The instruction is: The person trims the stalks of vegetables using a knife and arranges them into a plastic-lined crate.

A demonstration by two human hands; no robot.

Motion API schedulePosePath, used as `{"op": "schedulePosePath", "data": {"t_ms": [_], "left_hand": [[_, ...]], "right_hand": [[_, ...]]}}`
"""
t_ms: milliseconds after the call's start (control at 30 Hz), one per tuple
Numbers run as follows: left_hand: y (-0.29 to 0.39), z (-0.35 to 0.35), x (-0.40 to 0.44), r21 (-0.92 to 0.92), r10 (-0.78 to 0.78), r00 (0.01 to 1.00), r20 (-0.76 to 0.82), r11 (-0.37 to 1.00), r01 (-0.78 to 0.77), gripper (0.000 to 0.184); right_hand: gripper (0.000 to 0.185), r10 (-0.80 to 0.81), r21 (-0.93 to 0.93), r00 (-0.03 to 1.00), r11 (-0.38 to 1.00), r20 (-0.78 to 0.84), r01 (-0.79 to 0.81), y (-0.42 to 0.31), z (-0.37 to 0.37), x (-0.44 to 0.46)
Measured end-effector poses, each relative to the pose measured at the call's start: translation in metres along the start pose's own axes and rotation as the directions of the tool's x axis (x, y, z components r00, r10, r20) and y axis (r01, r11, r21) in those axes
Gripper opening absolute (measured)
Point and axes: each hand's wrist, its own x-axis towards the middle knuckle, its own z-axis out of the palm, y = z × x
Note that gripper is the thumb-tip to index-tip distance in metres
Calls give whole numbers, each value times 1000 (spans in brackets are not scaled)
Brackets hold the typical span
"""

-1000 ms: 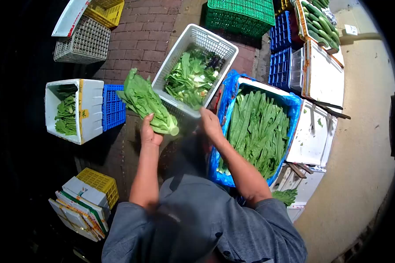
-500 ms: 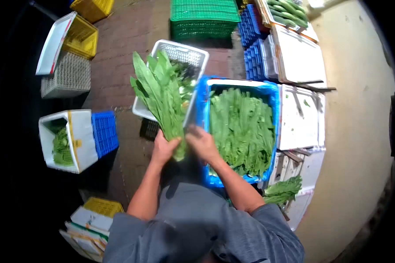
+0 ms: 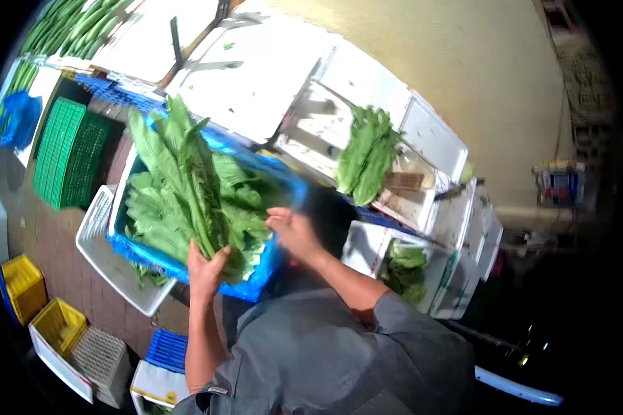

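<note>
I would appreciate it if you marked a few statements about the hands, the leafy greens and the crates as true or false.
1. The left hand grips a bunch of leafy greens near its stem end. True.
2. The blue-lined box under that bunch has nothing in it. False: leafy greens lie inside it.
3. Another bunch lies away from both hands, near the white foam boxes. True.
4. The right hand grips the bunch by its leaf tips. False: the right hand is off to the side of the leaf tips.
5. A green crate stands in the left part of the view. True.
</note>
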Motion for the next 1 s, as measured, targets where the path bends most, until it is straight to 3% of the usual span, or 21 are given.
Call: {"op": "schedulePosePath", "data": {"t_ms": [133,233,300,333,367,433,500,567,667,733,833,900,967,1000], "left_hand": [[26,111,46,67,-32,976,214,998,18,51],[4,195,96,129,9,941,337,990,-56,56],[5,252,121,273,101,932,348,940,-204,57],[-10,280,137,131,98,920,380,979,-158,57],[-19,303,153,240,216,892,396,914,-327,64],[-86,356,206,617,353,850,391,584,-527,71],[-105,403,221,712,229,901,369,554,-432,90],[-138,430,237,786,196,904,379,447,-426,97],[-166,456,248,812,156,913,376,420,-406,98],[-173,461,250,822,143,912,385,396,-410,97],[-172,459,250,798,155,902,402,423,-429,97],[-176,462,253,782,146,899,413,449,-432,95],[-196,458,264,771,94,905,416,491,-406,95],[-204,455,270,751,186,894,407,490,-444,95]], "right_hand": [[37,87,207,961,978,-261,-32,66,-105,-4],[36,223,370,905,925,-362,-80,99,-150,-9],[35,301,458,870,883,-391,-100,114,-172,-13],[35,325,477,857,872,-400,-108,118,-182,-15],[34,347,493,843,862,-411,-115,126,-192,-19],[33,317,469,848,878,-424,-94,171,-213,-21],[33,286,378,809,922,-513,-86,209,-230,-24],[36,435,445,740,872,-513,-203,221,-236,-31],[37,586,662,662,728,-467,-178,243,-240,-32],[37,335,483,763,875,-552,-34,312,-223,-33],[38,309,533,807,846,-504,9,304,-215,-14],[39,444,707,812,705,-379,-55,263,-216,-4],[39,439,687,817,723,-375,-73,272,-207,-1],[38,499,727,799,677,-336,-117,261,-209,1]]}}
